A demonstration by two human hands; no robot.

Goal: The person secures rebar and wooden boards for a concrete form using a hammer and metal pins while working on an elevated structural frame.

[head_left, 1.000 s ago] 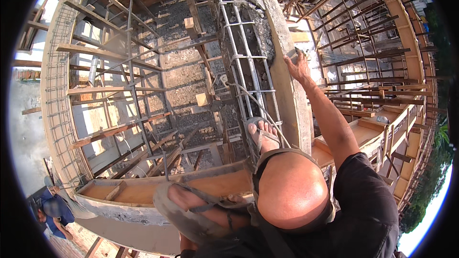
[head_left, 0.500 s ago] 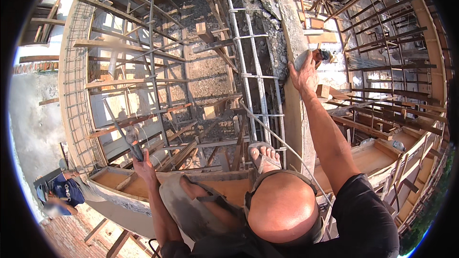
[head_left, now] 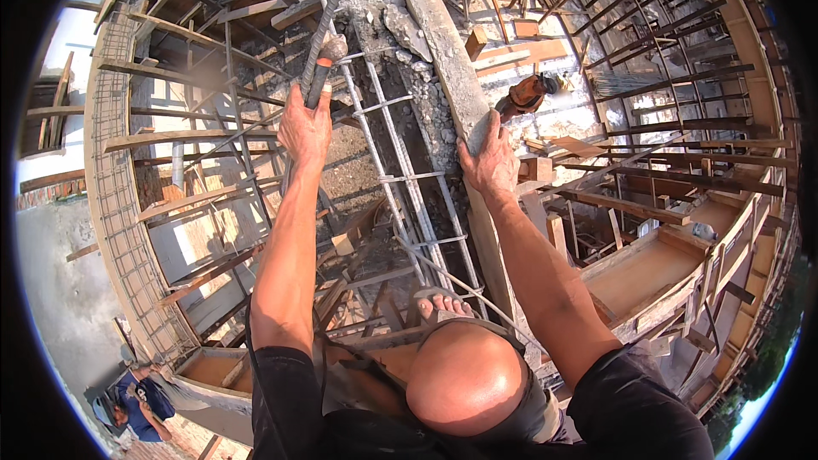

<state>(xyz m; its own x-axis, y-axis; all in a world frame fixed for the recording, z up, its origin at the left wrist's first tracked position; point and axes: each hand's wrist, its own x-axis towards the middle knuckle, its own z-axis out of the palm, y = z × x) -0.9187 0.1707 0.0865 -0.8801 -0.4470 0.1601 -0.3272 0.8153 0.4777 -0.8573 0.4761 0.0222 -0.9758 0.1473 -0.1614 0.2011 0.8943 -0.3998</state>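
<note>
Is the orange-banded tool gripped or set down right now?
Gripped: the left hand is closed around the orange-banded tool, whose rounded head sticks out beyond the grip.

Left hand (head_left: 305,128) left of rebar cage (head_left: 411,177) — board (head_left: 430,21) right of cage, right hand (head_left: 494,158) on board.

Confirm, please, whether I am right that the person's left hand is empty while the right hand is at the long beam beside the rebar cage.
Not quite: the left hand is not empty; the head view shows it closed around a dark handle with an orange band. The right hand is indeed at the long beam beside the rebar cage.
</note>
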